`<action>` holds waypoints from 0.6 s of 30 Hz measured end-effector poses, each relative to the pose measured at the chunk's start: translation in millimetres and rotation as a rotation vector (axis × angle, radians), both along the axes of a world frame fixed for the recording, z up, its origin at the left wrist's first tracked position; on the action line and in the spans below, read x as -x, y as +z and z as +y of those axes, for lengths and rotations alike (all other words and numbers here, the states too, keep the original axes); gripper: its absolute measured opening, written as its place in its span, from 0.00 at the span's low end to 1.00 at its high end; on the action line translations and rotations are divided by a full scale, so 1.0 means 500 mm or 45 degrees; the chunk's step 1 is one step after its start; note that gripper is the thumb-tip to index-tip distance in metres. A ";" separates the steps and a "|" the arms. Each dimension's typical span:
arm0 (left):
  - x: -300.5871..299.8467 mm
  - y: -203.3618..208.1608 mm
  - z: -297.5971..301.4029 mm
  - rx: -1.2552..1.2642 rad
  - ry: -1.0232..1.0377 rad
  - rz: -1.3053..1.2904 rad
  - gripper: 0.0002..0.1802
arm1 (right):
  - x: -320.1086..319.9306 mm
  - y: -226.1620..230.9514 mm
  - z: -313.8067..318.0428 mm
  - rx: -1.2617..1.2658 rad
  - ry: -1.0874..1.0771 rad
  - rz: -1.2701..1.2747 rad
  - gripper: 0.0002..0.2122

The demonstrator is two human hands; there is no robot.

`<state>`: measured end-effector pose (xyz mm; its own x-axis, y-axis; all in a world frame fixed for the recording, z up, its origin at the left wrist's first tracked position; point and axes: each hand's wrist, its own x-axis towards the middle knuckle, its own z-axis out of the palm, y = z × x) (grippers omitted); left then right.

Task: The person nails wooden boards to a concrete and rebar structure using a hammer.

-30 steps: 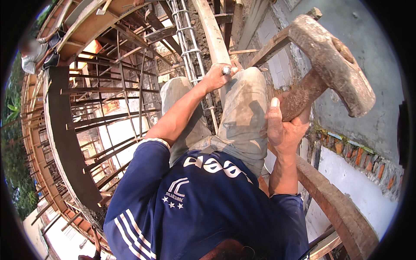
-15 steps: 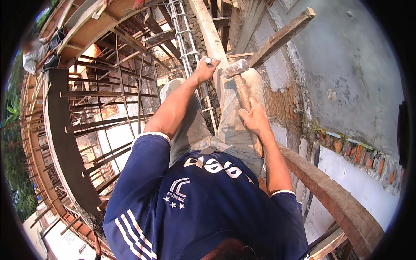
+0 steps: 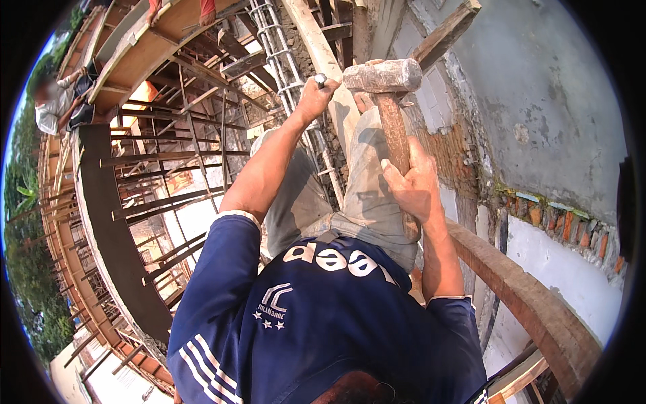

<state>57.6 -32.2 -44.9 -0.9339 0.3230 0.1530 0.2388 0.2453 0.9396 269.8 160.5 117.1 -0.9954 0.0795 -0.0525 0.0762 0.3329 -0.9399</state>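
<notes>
My left hand (image 3: 312,102) is closed in a fist around a metal rod, probably a chisel (image 3: 320,79), seen nearly end-on with its round top poking out. It is held beside the long pale timber (image 3: 316,44), near my knees. My right hand (image 3: 413,180) grips a club hammer (image 3: 382,76) by its worn wooden handle. The heavy, dusty head is raised, to the right of the rod's top and apart from it. What the rod's lower end touches is hidden beneath my fist.
A rebar cage (image 3: 282,71) runs down left of the timber. Wooden scaffolding (image 3: 182,158) and a dark beam (image 3: 114,222) fill the left. On the right are a grey plastered wall (image 3: 545,101) and a thick curved plank (image 3: 525,296). Another person (image 3: 50,111) sits far left.
The hammer has come up off the rod's level, its head now larger and higher in view. My right hand rose with it. My left hand keeps its grip on the rod, shifted slightly.
</notes>
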 end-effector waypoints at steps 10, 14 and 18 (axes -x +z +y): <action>-0.004 0.006 0.018 0.068 -0.206 -0.289 0.20 | 0.008 0.177 0.060 0.114 -0.257 0.449 0.13; 0.022 -0.008 0.031 0.157 -0.261 -0.333 0.22 | 0.029 0.247 0.052 0.334 -0.381 0.654 0.12; 0.051 -0.032 0.045 0.296 -0.234 -0.394 0.20 | 0.111 0.225 0.041 0.152 -0.324 0.777 0.06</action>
